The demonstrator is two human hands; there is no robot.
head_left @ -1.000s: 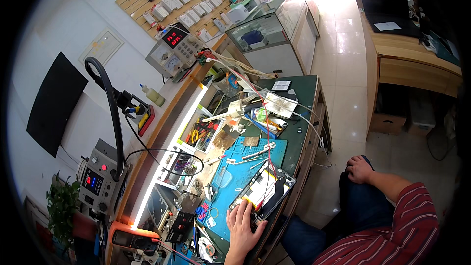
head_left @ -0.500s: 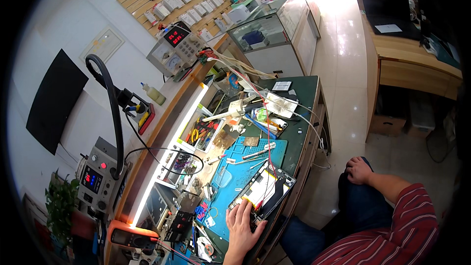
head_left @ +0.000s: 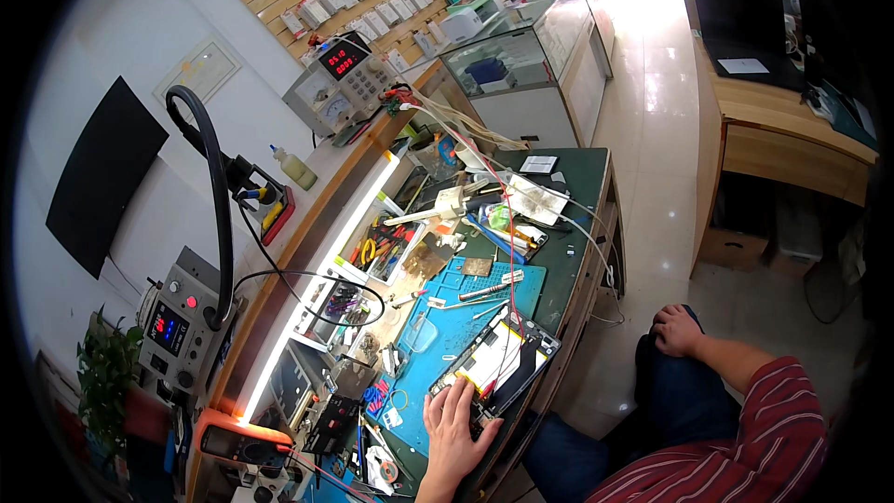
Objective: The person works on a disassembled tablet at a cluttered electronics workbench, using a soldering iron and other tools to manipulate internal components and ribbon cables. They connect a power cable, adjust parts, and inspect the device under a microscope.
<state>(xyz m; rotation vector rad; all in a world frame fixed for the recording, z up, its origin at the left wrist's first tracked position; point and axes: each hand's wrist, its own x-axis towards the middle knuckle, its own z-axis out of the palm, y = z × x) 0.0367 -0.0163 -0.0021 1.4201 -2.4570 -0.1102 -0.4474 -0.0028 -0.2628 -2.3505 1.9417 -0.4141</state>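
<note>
An opened tablet (head_left: 511, 351) with pale battery panels and a black edge lies across the blue work mat (head_left: 428, 335). My left hand (head_left: 453, 424) rests on its near end, fingers stretched out and slightly spread. Thin red and black test leads (head_left: 510, 224) run from the bench power supply (head_left: 341, 82) down to the tablet; their tips end beside my left fingers. Whatever is beneath that palm is hidden. Off to the right, my right hand (head_left: 677, 329) lies loosely over my knee, fingers extended and holding nothing.
Left of the mat are a multimeter (head_left: 240, 440), a hot-air station (head_left: 177, 329) and a bright strip light (head_left: 317, 289). Pliers (head_left: 369, 250), a screwdriver (head_left: 484, 290) and loose parts crowd the bench. A wooden desk (head_left: 792, 149) stands at right.
The view has shifted slightly. My left hand stays on the tablet with nearly the same pose, and the right hand stays on the knee. The power supply's red reading has changed.
</note>
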